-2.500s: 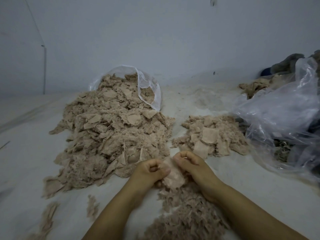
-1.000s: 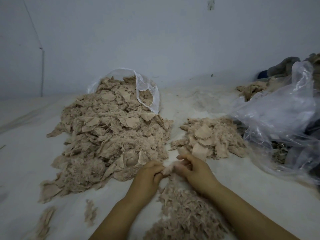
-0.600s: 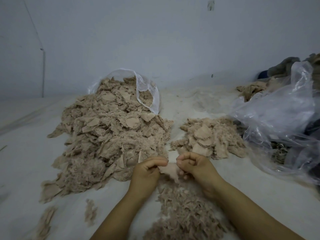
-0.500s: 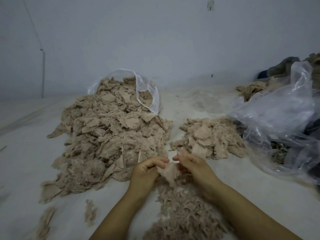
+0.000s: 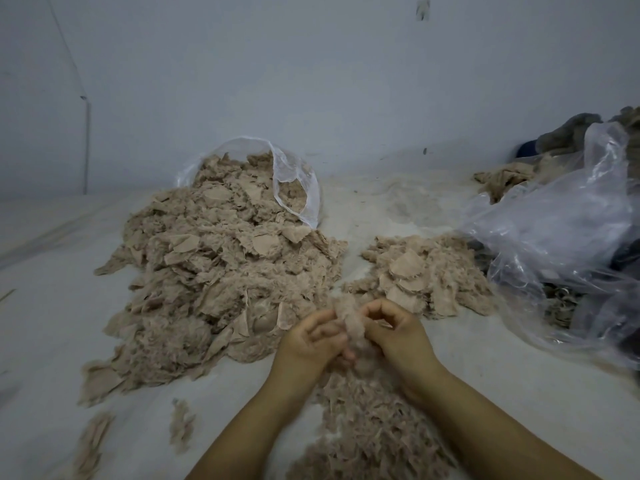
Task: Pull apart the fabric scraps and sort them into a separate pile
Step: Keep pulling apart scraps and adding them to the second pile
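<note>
- Both hands meet over the floor: the left hand (image 5: 313, 336) and the right hand (image 5: 393, 329) each curl their fingers round the same fuzzy fabric scrap (image 5: 349, 318), which stands up between them and trails down toward the palms.
- The picture is soft right at the fingertips, so I cannot tell whether the scrap is already splitting into layers or is only bunched.
- Directly below the grip, toward the person, lies a loose fluffy pile (image 5: 367, 424); just beyond the right hand sits the smaller sorted pile (image 5: 426, 271); off past the left hand spreads the big heap (image 5: 221, 271), spilling from a clear bag (image 5: 298, 181).
- Further out on the right hand's side a crumpled plastic sheet (image 5: 568, 237) lies on the floor.
- What could go wrong, to my eye: the piles sit close round the grip, so a torn half flung carelessly could land in the wrong one.
- A pull with fingers set too near together may only stretch the scrap, or shed fluff instead of parting it.
</note>
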The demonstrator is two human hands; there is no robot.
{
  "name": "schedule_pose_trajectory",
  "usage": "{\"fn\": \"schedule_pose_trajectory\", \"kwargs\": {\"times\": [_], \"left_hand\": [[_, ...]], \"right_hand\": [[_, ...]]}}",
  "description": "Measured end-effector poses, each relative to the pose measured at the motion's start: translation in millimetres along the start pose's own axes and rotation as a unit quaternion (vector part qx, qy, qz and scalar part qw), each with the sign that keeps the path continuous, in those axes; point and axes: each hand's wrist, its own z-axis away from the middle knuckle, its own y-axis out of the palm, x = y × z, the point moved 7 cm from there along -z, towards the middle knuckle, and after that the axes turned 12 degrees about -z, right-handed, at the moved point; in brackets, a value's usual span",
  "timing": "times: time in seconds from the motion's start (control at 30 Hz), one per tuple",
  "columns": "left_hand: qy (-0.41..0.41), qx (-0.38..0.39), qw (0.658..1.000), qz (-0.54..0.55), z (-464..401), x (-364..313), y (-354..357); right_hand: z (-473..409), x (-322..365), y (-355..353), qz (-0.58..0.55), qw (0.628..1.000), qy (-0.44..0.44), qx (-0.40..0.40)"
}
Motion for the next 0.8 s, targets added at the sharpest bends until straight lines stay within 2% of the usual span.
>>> {"fn": "schedule_pose_trajectory", "kwargs": {"times": [0.07,0.13,0.2,0.27,0.33,0.47,0.53,0.63,0.73,0.8], "left_hand": [[0.006,-0.056,0.997,-0.061,0.0,-1.6,-11.0],[0.011,-0.092,0.994,-0.05,2.1,-6.2,-21.1],[0.01,-0.061,0.998,-0.018,3.2,-8.5,-17.3],[-0.019,-0.004,0.999,-0.031,4.4,-3.7,-2.8],[-0.03,0.015,0.999,-0.032,6.5,0.1,9.5],[-0.032,-0.079,0.995,0.042,4.0,-3.2,-8.9],[-0.02,-0.093,0.994,0.047,3.8,-4.2,-16.7],[-0.004,-0.082,0.997,-0.004,4.7,-5.1,-15.0],[0.004,-0.126,0.989,-0.072,2.0,-4.4,-25.9],[0.02,-0.118,0.974,-0.194,1.4,-4.8,-29.6]], "right_hand": [[-1.6,5.2,-6.7,-0.009,0.999,-0.024,-0.031],[-2.6,8.0,-12.7,-0.023,0.998,-0.024,-0.049],[-1.1,7.6,-10.3,-0.018,0.999,-0.015,-0.044],[2.8,3.7,-1.3,-0.033,0.999,0.003,-0.025],[7.9,-3.4,8.6,-0.068,0.997,0.039,-0.004],[7.0,-7.6,5.0,-0.078,0.995,0.059,-0.023],[5.9,-11.0,3.5,-0.079,0.994,0.075,-0.023],[7.5,-15.5,7.8,-0.09,0.992,0.089,-0.013],[-1.5,7.5,-7.3,-0.132,0.989,0.002,-0.072],[-8.2,24.0,-21.4,-0.217,0.97,-0.042,-0.104]]}}
